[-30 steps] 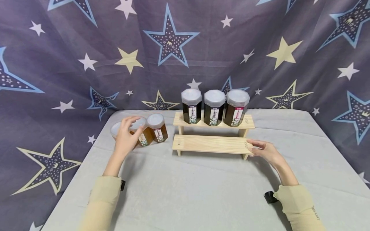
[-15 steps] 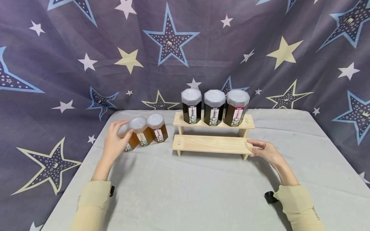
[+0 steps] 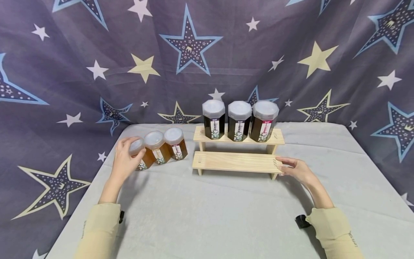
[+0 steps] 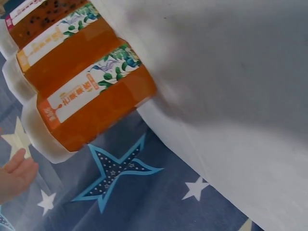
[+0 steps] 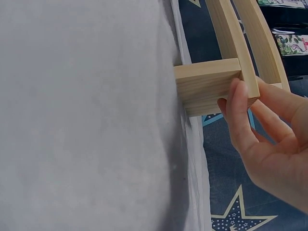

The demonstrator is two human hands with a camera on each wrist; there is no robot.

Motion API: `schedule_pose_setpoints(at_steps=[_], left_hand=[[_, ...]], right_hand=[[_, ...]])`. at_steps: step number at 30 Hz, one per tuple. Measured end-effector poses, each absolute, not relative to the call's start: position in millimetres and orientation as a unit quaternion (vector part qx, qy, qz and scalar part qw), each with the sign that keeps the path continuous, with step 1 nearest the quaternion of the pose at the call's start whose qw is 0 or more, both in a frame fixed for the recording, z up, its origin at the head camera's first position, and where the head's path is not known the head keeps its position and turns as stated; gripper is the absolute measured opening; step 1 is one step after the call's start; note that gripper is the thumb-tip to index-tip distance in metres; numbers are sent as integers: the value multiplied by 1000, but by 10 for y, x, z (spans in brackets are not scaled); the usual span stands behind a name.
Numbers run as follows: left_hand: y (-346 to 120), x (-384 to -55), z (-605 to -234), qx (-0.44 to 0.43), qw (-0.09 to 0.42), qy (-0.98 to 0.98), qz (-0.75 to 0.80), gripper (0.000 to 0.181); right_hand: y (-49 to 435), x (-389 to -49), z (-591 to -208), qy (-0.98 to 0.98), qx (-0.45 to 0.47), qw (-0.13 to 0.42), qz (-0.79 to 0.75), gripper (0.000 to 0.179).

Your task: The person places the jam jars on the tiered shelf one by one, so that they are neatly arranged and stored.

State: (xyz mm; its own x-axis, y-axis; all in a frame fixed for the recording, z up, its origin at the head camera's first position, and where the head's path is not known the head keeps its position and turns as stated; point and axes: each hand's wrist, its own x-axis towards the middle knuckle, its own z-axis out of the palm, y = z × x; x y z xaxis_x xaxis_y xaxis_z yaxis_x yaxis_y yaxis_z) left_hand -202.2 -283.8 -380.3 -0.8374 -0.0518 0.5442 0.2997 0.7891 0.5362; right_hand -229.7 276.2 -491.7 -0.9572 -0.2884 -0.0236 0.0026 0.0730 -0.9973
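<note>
My left hand (image 3: 124,158) is at the leftmost jar (image 3: 145,162), an orange-filled jar with a white lid, its thumb in front in the head view. In the left wrist view, the visible fingers (image 4: 21,173) are apart from that jar's lid (image 4: 43,134). Beside it stand another orange jar (image 3: 161,154) and a darker reddish jar (image 3: 179,149). With thumb and fingers, my right hand (image 3: 299,171) pinches the right end of the lower board of a two-step wooden stand (image 3: 236,160). Part of the left hand lies outside its wrist view.
Three dark jars, a left one (image 3: 215,124), a middle one (image 3: 239,126) and a right one (image 3: 263,126), stand on the upper board (image 3: 202,133). Pale cloth (image 3: 210,216) covers the table. A star-patterned curtain (image 3: 207,82) hangs behind.
My left hand has moved left and slightly toward me, from over the middle jar of its row to the leftmost one. The right hand keeps its hold on the stand; the jars stay put.
</note>
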Motion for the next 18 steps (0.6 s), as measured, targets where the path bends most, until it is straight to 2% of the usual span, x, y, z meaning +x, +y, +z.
schedule_pose_setpoints(at_steps=[3, 9, 18], left_hand=[[-2882, -2033, -3829, -55, 263, -913, -306, 43], [-2959, -2045, -3870, -37, 235, -926, -293, 49], [-3045, -2054, -3921, -21, 183, -942, -280, 55]], right_hand=[[2751, -2291, -4896, 728, -95, 107, -670, 65], [2688, -2204, -4744, 742, -101, 106, -654, 51], [2663, -2145, -4650, 732, -131, 103, -660, 43]])
